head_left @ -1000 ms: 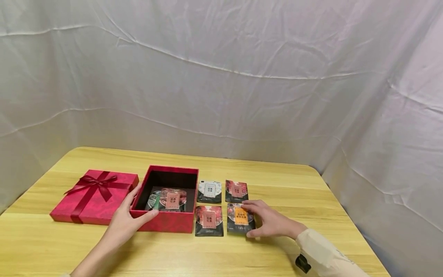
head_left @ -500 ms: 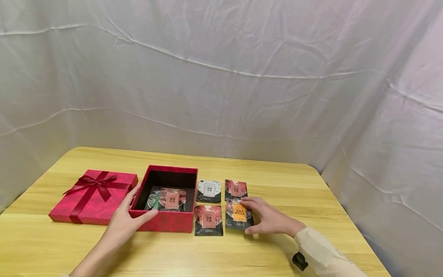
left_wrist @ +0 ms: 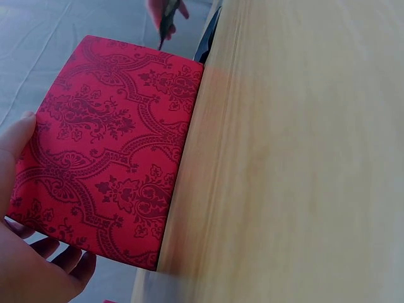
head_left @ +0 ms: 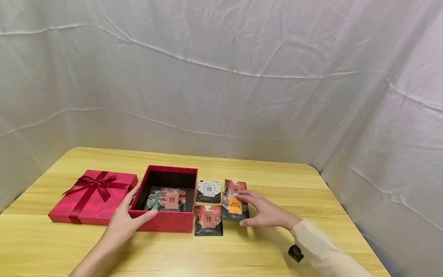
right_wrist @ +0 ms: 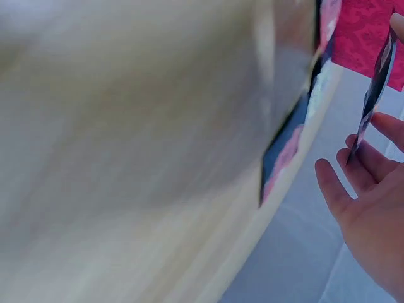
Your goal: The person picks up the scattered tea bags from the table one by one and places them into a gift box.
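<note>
My left hand [head_left: 126,221] grips the near left corner of an open red gift box [head_left: 166,223], thumb on the front wall and fingers along the left side. Inside the box lie dark sachets [head_left: 172,200], one with a pink label. My right hand [head_left: 266,211] pinches a dark sachet with an orange label [head_left: 235,206] by its right edge. That sachet hangs above the table, as the right wrist view shows the held sachet [right_wrist: 377,82] edge-on and apart from the tabletop. It partly covers a red-and-black sachet [head_left: 236,186] behind it.
A white-and-black sachet [head_left: 209,190] and another red-and-black sachet [head_left: 209,221] lie flat just right of the box. The box's red lid [head_left: 93,196], tied with a ribbon bow, lies to its left. Everything is on a yellow wooden table [head_left: 166,256], with a pale curtain [head_left: 221,96] behind.
My right hand has lifted the orange-labelled sachet off the table and carried it slightly left and away from me. The left hand has stayed on the box.
</note>
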Available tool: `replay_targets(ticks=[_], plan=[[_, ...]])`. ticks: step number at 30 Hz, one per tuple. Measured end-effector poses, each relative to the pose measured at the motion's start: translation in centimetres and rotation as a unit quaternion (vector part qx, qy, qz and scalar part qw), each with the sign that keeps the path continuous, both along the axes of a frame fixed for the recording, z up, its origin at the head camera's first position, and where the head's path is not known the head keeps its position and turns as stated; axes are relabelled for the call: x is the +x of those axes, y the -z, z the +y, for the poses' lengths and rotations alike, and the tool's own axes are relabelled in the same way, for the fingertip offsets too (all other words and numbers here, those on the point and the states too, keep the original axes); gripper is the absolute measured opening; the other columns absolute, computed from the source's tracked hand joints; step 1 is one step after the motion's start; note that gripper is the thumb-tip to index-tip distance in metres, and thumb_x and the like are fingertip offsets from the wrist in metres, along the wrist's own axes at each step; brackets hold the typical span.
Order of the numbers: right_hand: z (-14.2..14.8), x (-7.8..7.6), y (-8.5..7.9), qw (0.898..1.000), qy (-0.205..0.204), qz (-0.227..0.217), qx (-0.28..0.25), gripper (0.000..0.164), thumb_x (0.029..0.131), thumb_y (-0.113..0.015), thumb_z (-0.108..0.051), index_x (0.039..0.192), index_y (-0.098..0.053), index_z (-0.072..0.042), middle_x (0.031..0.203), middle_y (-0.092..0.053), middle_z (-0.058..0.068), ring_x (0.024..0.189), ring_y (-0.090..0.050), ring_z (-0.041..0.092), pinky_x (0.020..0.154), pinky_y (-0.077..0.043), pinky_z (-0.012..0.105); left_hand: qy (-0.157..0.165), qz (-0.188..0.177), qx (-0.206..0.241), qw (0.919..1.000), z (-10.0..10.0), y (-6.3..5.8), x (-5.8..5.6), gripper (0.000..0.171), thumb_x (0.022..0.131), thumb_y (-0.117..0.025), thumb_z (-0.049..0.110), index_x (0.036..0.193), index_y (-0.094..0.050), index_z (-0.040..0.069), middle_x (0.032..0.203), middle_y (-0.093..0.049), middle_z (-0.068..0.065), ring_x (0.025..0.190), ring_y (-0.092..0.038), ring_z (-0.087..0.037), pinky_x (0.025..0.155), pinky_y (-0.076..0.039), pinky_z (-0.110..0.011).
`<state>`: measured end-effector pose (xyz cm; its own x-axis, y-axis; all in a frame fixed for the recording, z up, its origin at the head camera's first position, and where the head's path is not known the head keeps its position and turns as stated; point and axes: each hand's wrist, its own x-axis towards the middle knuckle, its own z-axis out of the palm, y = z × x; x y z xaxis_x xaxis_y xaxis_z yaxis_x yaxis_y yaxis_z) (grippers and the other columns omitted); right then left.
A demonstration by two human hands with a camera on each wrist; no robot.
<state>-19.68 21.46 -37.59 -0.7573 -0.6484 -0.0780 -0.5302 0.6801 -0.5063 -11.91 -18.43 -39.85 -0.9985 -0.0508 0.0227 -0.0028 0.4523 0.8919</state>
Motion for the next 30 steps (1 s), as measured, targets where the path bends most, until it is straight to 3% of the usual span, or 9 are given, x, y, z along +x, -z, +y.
replay_targets(ticks=[11,19,30], plan=[[-2.1,-0.7,-1.9,0.999,-0.029,0.019,0.006,0.08,0.082,-0.071,-0.045,0.147,-0.042,-0.008,0.153,-0.031,0.013,0.141,-0.022,0.037,0.105,-0.03,0.06,0.001,0.002,0.0,1.0,0.0,0.0,-0.1,0.096,0.085,-0.074,0.032,0.156,-0.014,0.014,0.154,-0.018,-0.028,0.135,-0.022,-0.05,0.096,-0.03,-0.072],[-3.7,-1.1,-3.2,0.998,-0.047,0.041,0.008,0.081,0.081,-0.073,-0.042,0.147,-0.041,-0.007,0.15,-0.034,0.014,0.132,-0.036,0.029,0.101,-0.038,0.052,0.002,-0.002,-0.001,1.0,0.0,-0.1,-0.1,0.096,0.085,-0.074,0.033,0.156,-0.014,0.015,0.154,-0.018,-0.027,0.135,-0.022,-0.051,0.096,-0.029,-0.072],[-5.8,-2.0,-5.1,0.999,-0.052,0.015,-0.007,0.079,0.083,-0.071,-0.043,0.147,-0.041,-0.01,0.151,-0.034,0.01,0.136,-0.031,0.027,0.105,-0.033,0.054,0.001,0.001,-0.001,1.0,0.0,0.0,0.0,0.096,0.084,-0.075,0.032,0.156,-0.014,0.015,0.154,-0.018,-0.027,0.136,-0.021,-0.051,0.097,-0.027,-0.072]])
